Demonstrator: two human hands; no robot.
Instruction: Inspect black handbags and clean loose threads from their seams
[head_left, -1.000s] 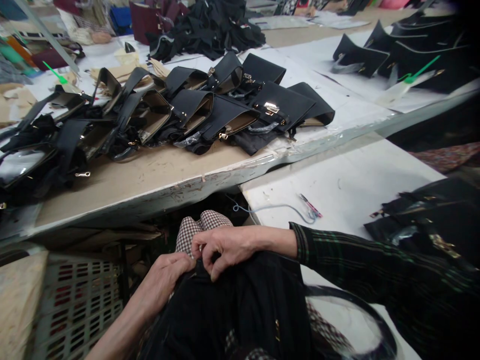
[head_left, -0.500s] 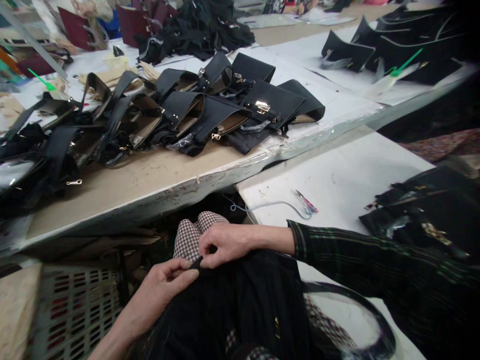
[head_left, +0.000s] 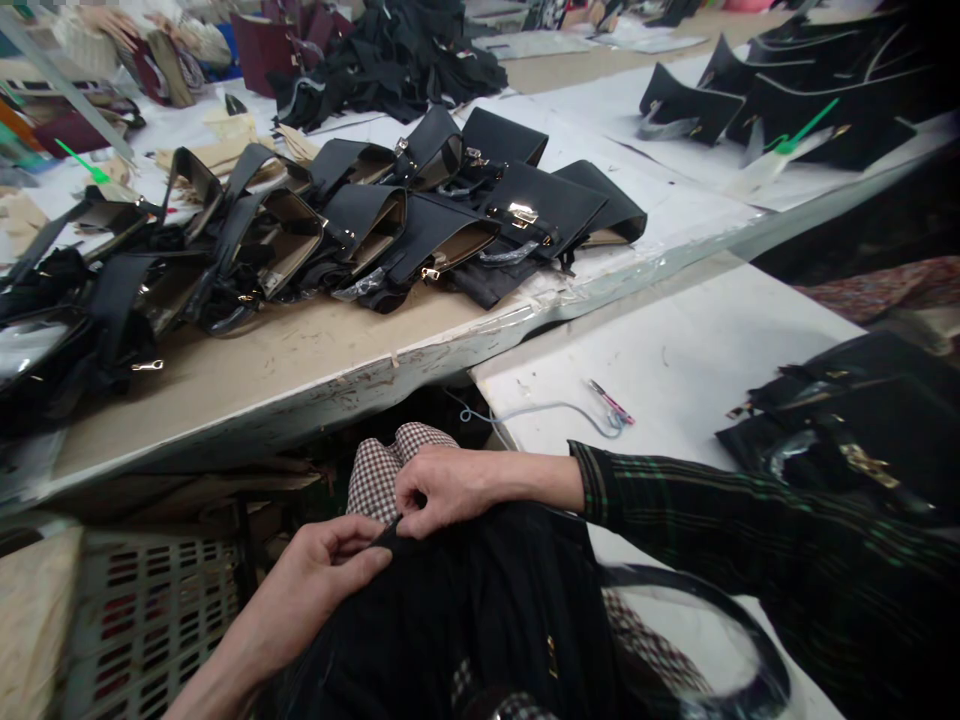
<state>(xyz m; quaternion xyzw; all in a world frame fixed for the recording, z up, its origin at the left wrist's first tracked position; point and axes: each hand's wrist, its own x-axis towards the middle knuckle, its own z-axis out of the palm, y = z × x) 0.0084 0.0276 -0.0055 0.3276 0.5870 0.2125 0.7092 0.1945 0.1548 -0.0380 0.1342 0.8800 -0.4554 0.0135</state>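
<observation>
A black handbag [head_left: 480, 610] lies on my lap over checkered trousers [head_left: 382, 465]. My right hand [head_left: 442, 485] pinches the bag's top edge, fingers closed on it. My left hand [head_left: 322, 580] grips the same edge from the left, thumb and forefinger pressed together beside the right hand's pinch. A small gold fitting [head_left: 553, 655] shows on the bag's front. A curved black strap [head_left: 720, 600] loops out to the right of the bag.
A long worktable [head_left: 300, 360] ahead carries a row of black handbags [head_left: 420, 220] with gold clasps. A white table [head_left: 675, 350] at right holds small snips [head_left: 611, 403] on a cord and more black bags [head_left: 855, 430]. A slotted plastic crate [head_left: 150, 610] stands at lower left.
My left hand has slid down and left along the bag's edge, away from the right hand. The right hand keeps its pinch in nearly the same place.
</observation>
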